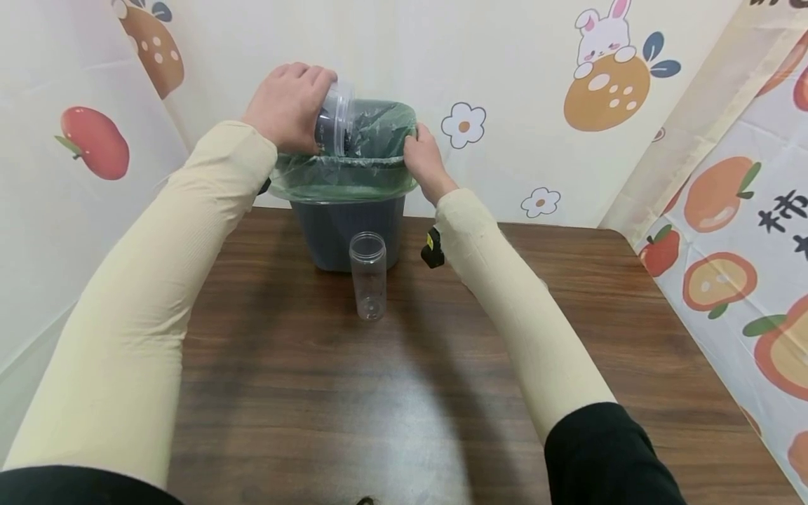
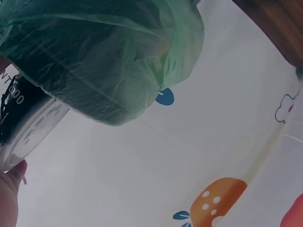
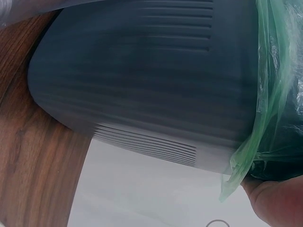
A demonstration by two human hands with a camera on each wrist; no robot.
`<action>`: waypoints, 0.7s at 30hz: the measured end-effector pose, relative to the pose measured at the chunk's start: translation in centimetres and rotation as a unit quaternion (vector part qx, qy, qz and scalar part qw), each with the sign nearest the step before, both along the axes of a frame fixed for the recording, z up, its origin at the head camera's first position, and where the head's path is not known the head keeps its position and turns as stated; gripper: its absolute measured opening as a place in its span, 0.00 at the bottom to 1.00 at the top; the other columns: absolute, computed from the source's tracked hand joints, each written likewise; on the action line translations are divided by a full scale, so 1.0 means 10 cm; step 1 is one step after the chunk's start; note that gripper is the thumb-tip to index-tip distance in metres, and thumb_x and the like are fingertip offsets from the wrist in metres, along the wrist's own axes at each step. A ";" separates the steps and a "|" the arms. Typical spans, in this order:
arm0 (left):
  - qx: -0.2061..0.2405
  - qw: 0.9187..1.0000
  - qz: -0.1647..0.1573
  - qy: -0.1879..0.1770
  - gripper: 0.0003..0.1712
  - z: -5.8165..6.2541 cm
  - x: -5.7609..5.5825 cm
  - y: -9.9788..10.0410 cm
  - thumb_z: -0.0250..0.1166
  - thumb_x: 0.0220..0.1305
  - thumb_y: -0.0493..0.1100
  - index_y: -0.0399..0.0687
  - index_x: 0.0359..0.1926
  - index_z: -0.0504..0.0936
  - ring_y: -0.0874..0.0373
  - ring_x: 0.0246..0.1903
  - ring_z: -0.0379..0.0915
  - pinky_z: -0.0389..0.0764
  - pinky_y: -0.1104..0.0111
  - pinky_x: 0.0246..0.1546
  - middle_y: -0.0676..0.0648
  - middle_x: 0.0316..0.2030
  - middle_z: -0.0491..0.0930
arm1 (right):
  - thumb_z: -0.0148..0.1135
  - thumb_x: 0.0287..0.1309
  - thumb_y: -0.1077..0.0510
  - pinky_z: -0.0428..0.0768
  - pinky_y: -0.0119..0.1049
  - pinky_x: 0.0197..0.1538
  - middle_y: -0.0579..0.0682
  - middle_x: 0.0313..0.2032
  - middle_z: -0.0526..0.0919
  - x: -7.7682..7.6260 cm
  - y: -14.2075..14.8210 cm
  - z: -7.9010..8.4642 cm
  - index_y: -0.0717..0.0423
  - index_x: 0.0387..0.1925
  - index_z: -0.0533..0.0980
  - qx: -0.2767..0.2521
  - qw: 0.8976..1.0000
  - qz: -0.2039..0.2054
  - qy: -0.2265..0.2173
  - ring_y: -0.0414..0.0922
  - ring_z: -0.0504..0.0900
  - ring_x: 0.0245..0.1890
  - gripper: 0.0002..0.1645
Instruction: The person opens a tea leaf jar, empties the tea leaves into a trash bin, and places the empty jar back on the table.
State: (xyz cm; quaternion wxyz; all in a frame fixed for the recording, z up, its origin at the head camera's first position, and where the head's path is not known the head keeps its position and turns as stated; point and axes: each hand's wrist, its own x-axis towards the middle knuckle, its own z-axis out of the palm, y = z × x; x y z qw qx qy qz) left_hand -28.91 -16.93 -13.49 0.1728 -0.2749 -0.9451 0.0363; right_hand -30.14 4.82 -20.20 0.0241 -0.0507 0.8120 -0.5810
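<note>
A dark grey trash bin (image 1: 347, 228), lined with a green plastic bag (image 1: 381, 130), stands at the back of the table. My left hand (image 1: 287, 109) grips a clear plastic cup (image 1: 330, 120), tipped sideways with its mouth over the bin. White printed marks and something dark show on the cup (image 2: 26, 118) in the left wrist view. My right hand (image 1: 428, 161) holds the bin's right rim together with the folded-over bag; its thumb (image 3: 279, 201) appears at the bag's edge in the right wrist view. In front of the bin, a clear lidless jar (image 1: 368, 284) stands upright.
The brown wood-grain table (image 1: 303, 393) extends toward me. A white printed curtain (image 1: 505, 84) hangs right behind the bin, and more printed cloth (image 1: 719, 238) borders the right side. A small dark thing (image 1: 365, 501) pokes in at the bottom edge.
</note>
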 end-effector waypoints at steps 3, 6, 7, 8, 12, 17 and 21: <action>-0.003 1.000 -0.008 0.010 0.55 -0.02 -0.02 0.00 0.76 0.31 0.41 0.31 0.62 0.59 0.32 0.58 0.59 0.55 0.48 0.64 0.29 0.56 0.66 | 0.31 0.73 0.57 0.66 0.35 0.61 0.50 0.61 0.67 0.00 0.00 -0.01 0.52 0.68 0.58 -0.002 1.000 0.003 0.003 0.41 0.66 0.60 0.26; -0.006 1.000 -0.014 0.018 0.53 -0.04 -0.04 0.00 0.76 0.31 0.40 0.31 0.61 0.60 0.32 0.57 0.60 0.55 0.48 0.63 0.29 0.55 0.67 | 0.30 0.73 0.56 0.66 0.35 0.61 0.49 0.61 0.67 0.00 0.00 -0.01 0.52 0.68 0.58 -0.002 1.000 0.004 0.004 0.40 0.66 0.59 0.26; -0.007 1.000 -0.015 0.021 0.53 -0.04 -0.04 0.00 0.75 0.31 0.40 0.31 0.61 0.60 0.32 0.56 0.60 0.55 0.48 0.63 0.29 0.54 0.67 | 0.30 0.73 0.56 0.66 0.35 0.61 0.49 0.61 0.67 0.00 -0.01 -0.01 0.52 0.68 0.58 0.000 1.000 0.005 0.005 0.40 0.66 0.59 0.26; -0.007 1.000 -0.016 0.022 0.53 -0.04 -0.04 -0.01 0.75 0.31 0.39 0.31 0.61 0.60 0.32 0.56 0.60 0.55 0.48 0.63 0.29 0.54 0.67 | 0.30 0.72 0.56 0.66 0.35 0.61 0.49 0.61 0.67 0.00 -0.01 -0.01 0.52 0.68 0.58 0.001 1.000 0.004 0.004 0.40 0.66 0.59 0.26; -0.007 0.999 -0.017 0.026 0.52 -0.04 -0.05 -0.01 0.75 0.31 0.39 0.31 0.60 0.60 0.33 0.56 0.60 0.56 0.48 0.63 0.30 0.54 0.67 | 0.30 0.72 0.56 0.66 0.34 0.61 0.49 0.61 0.67 0.01 -0.02 -0.01 0.52 0.68 0.58 0.006 1.000 0.002 0.005 0.40 0.66 0.59 0.26; -0.007 1.000 -0.017 0.024 0.52 -0.04 -0.05 -0.02 0.75 0.30 0.39 0.31 0.60 0.60 0.33 0.56 0.60 0.56 0.48 0.63 0.30 0.54 0.67 | 0.30 0.72 0.56 0.65 0.34 0.61 0.49 0.61 0.67 0.01 -0.03 -0.01 0.51 0.68 0.58 0.007 1.000 0.002 0.005 0.40 0.66 0.60 0.26; -0.008 1.000 -0.017 0.023 0.53 -0.04 -0.04 -0.02 0.75 0.30 0.39 0.31 0.60 0.60 0.32 0.56 0.60 0.55 0.48 0.63 0.30 0.54 0.67 | 0.30 0.72 0.57 0.65 0.34 0.62 0.49 0.62 0.67 0.01 -0.03 -0.02 0.51 0.69 0.57 0.007 1.000 0.001 0.002 0.40 0.65 0.61 0.26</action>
